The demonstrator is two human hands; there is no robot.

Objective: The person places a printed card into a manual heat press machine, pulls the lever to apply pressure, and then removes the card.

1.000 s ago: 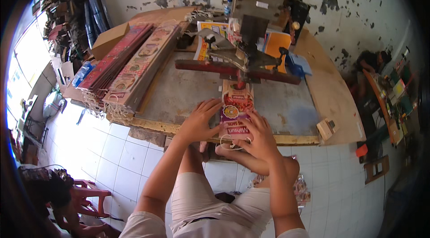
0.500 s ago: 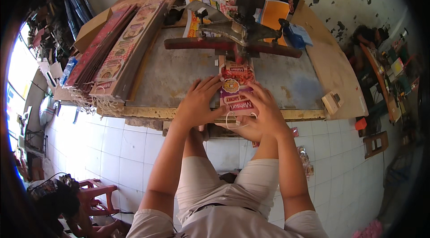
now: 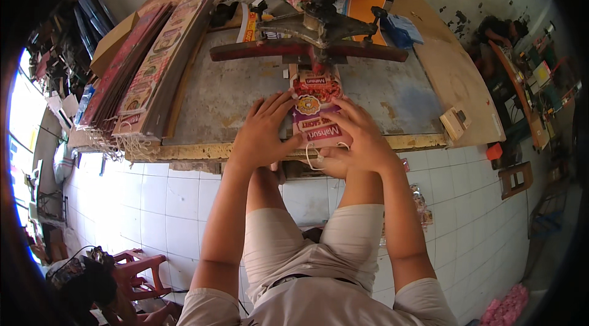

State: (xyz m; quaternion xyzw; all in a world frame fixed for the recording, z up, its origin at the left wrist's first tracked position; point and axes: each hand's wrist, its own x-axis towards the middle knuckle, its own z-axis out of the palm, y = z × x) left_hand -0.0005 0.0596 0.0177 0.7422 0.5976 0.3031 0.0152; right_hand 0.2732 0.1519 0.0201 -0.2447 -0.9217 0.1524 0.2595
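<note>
A printed cardboard strip [image 3: 319,123] in purple, red and cream lies on the metal work plate, with a white string loop [image 3: 310,157] at its near end. Its far end runs under the red crossbar [image 3: 362,52] of a heavy metal press. My left hand [image 3: 264,130] rests along the strip's left edge, fingers stretched out and thumb toward the near end. Opposite it, my right hand [image 3: 361,136] touches the right edge with its fingers extended, the thumb lying near the string. Neither hand is wrapped round the strip.
Two long stacks of printed strips with strings, one red [image 3: 126,59] and one cream [image 3: 162,50], lie at the left of the table. A wooden block [image 3: 455,123] sits at the right edge. Behind the press are printed sheets [image 3: 367,7]. Another person [image 3: 86,283] is at lower left, beside a red stool [image 3: 138,268].
The whole view has shifted slightly. Both hands stay at the strip's sides, and the strip keeps about the same place under the press.
</note>
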